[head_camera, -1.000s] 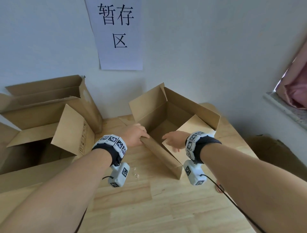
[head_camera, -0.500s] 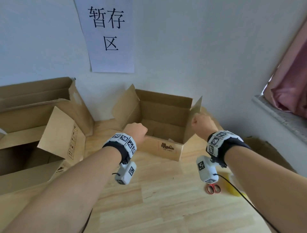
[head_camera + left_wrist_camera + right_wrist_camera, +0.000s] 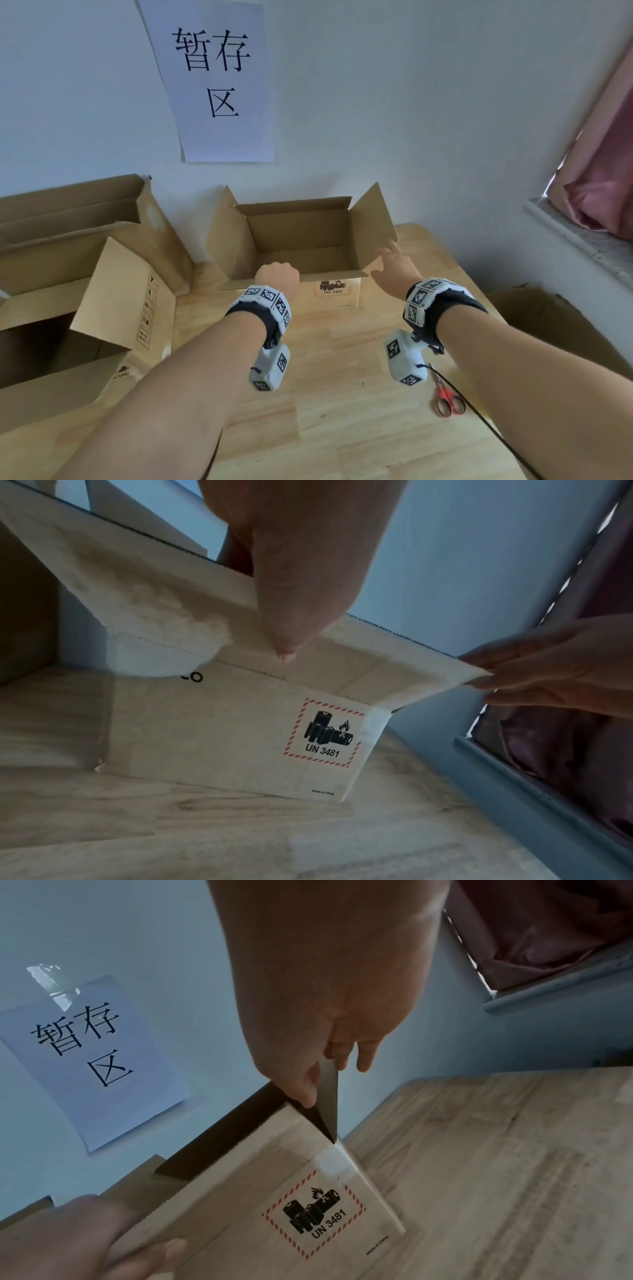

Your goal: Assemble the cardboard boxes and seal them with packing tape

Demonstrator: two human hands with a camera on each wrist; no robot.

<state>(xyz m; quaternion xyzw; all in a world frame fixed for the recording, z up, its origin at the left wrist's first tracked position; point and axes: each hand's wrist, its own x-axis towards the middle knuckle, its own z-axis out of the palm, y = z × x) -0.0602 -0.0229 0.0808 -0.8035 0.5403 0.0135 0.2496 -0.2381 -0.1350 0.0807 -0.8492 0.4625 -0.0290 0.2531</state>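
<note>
The open box is plain brown corrugated cardboard, matt, with a glossy printed hazard label and a strip of clear shiny tape at its corner. It stands on a table of pale jointed wood, smooth with a faint sheen, beside scissors with metal blades and red plastic handles. On the matt painted wall a white paper sign hangs, and pink satiny cloth shows at the window

Storage corner: wall sign, open cardboard boxes, wooden table.
</note>
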